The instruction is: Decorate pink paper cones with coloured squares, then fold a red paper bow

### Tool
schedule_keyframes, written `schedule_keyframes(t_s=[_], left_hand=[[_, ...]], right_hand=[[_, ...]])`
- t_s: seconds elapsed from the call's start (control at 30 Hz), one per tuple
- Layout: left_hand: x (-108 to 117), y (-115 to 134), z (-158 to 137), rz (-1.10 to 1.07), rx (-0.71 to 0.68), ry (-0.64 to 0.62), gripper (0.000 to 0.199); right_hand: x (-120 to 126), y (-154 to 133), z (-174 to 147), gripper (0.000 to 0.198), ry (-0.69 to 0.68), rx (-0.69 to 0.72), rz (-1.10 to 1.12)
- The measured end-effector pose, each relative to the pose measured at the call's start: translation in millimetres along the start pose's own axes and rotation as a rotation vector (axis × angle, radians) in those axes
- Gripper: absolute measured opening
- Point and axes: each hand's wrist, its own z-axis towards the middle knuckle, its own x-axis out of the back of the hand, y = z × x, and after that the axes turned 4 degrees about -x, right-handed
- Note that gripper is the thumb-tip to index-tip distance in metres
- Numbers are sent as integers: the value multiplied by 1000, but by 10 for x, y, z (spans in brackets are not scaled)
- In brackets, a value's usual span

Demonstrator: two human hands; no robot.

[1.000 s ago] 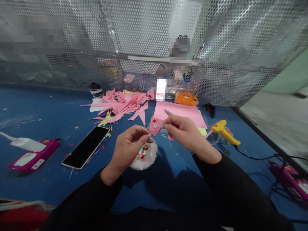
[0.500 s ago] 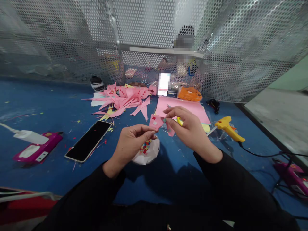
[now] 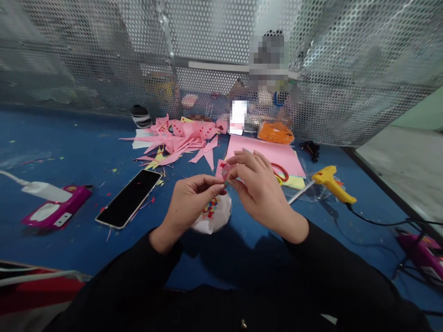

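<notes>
My left hand is closed, pinching a strip of pink paper between thumb and fingers. A red square is stuck near the top of the strip, and its lower part is hidden by my fingers. My right hand meets it from the right, thumb and forefinger pinched on a small teal square at the paper's edge. Below both hands stands a round dish lined with white paper, with small coloured squares in it.
Cut pink paper pieces lie piled at the back. A phone and a purple power strip are on the left. Scissors rest on pink sheets, with a yellow glue gun to the right. A perforated screen rises behind.
My right hand has moved left and slightly down, bringing the teal square against the paper near my left fingertips. More of the scissors' red handle now shows.
</notes>
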Motion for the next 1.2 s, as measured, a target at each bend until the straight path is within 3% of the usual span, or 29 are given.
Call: schedule_keyframes(t_s=[0.4,0.77,0.93,1.2], left_hand=[[3,0,-25,103,-43,-4,13],[-17,39,-22,125,-27,45,14],[-15,44,-21,116,-67,39,12],[-20,43,-26,132,-86,30,8]], right_hand=[[-16,-71,-25,15,3,4,-182],[45,3,12,15,117,-60,-14],[20,46,19,5,69,-108,133],[-32,17,3,6,92,-92,86]])
